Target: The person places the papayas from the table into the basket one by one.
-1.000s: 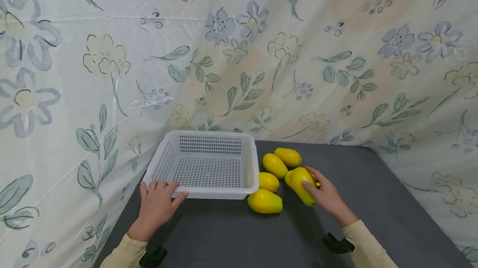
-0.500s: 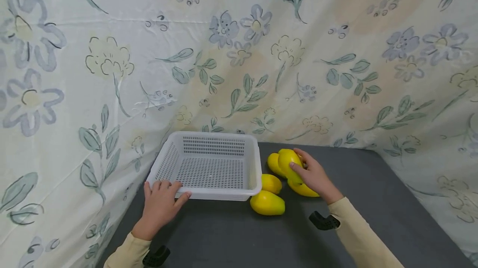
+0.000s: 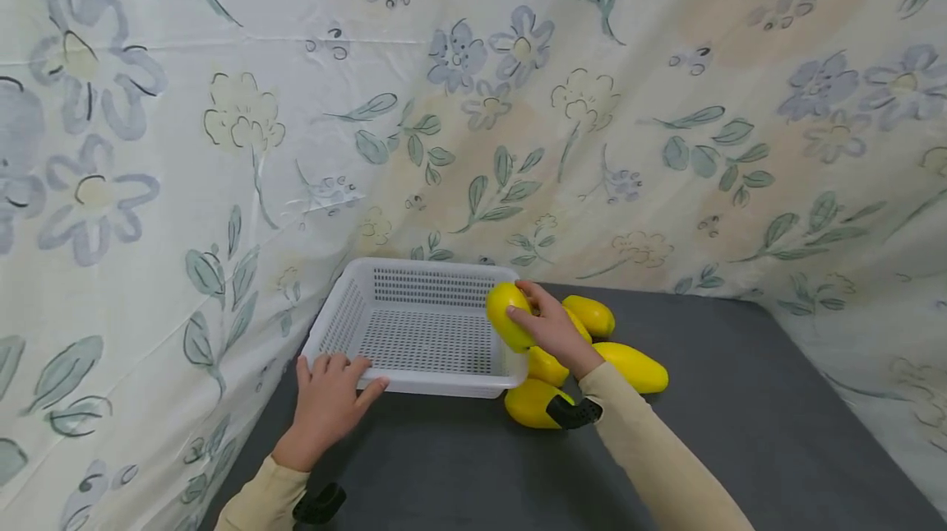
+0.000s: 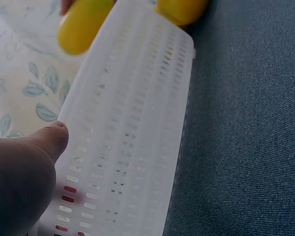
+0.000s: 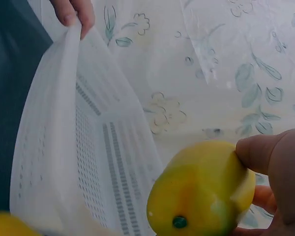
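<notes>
In the head view a white plastic basket with slotted walls stands at the back left of the table. My left hand holds its near rim at the left end; in the left wrist view the thumb lies on the outside, and fingers show red through the slots. My right hand grips a yellow papaya over the basket's right rim. Its green stem end faces the camera in the right wrist view, where the papaya is held from the side by thumb and fingers.
Several more papayas lie right of the basket: one papaya at the back, another papaya farther right, and a papaya by the near corner. Dark cloth covers the table. A floral curtain hangs behind.
My right hand has lifted the papaya from the group and carried it left to the basket's right rim. The left hand stays on the near rim.
</notes>
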Action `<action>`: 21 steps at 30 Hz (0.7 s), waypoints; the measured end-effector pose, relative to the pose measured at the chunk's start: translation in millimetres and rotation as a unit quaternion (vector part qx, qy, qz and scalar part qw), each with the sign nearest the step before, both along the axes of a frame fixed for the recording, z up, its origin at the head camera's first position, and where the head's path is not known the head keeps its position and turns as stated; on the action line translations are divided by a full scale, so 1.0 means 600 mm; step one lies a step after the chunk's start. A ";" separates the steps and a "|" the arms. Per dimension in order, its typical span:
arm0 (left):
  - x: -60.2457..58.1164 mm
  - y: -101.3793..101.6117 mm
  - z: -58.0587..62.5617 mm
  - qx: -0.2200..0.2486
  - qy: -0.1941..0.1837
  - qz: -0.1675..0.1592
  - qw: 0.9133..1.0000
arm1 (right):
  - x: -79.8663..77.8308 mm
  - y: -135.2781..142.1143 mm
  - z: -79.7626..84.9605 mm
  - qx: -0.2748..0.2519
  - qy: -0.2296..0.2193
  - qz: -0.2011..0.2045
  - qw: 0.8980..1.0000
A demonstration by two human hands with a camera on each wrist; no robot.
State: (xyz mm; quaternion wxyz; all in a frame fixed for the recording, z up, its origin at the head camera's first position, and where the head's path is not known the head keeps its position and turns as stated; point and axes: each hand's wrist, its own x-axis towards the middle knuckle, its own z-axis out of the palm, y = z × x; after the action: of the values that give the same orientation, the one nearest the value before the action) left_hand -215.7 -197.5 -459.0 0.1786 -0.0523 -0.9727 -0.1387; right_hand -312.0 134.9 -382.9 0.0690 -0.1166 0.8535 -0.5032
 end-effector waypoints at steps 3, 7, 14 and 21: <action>0.001 0.000 0.001 -0.001 -0.001 0.001 1.000 | -0.003 -0.028 -0.008 -0.011 -0.011 0.006 1.000; 0.003 0.000 0.004 -0.001 -0.006 0.005 1.000 | -0.003 -0.053 -0.019 0.000 -0.021 0.002 1.000; 0.002 0.002 0.003 -0.001 0.000 0.004 1.000 | 0.004 -0.062 -0.028 0.013 -0.034 -0.005 0.999; 0.003 0.003 0.001 0.001 -0.005 0.005 1.000 | 0.010 -0.059 -0.029 -0.015 -0.050 -0.008 0.999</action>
State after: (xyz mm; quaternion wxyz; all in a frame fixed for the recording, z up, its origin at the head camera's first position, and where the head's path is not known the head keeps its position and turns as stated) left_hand -213.8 -195.5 -458.3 0.1749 -0.0468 -0.9735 -0.1394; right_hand -306.1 99.3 -400.4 0.1055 -0.0852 0.8426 -0.5213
